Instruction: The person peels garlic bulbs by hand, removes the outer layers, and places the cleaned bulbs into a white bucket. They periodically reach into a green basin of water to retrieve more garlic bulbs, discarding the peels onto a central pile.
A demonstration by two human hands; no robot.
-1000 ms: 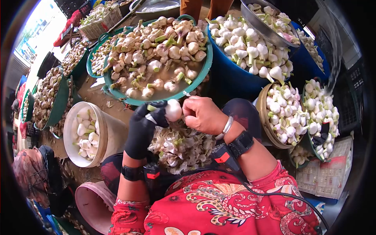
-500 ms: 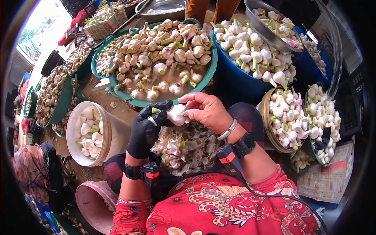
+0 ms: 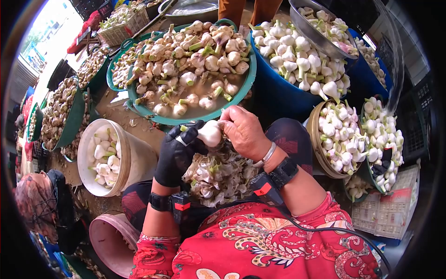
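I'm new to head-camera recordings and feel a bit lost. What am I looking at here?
There is no robot here: a person is working with their own two hands. The camera sits on their head, looking forward and down, so their lap is at the bottom. The left hand, in a black glove, holds a garlic bulb. The right hand is bare; its fingertips meet the bulb's other side, though how firmly is hard to tell. Below lies a heap of papery skins. Beyond are a green basin of soiled bulbs in murky water and a blue tub of whiter ones. A white bucket on the left also holds white bulbs.
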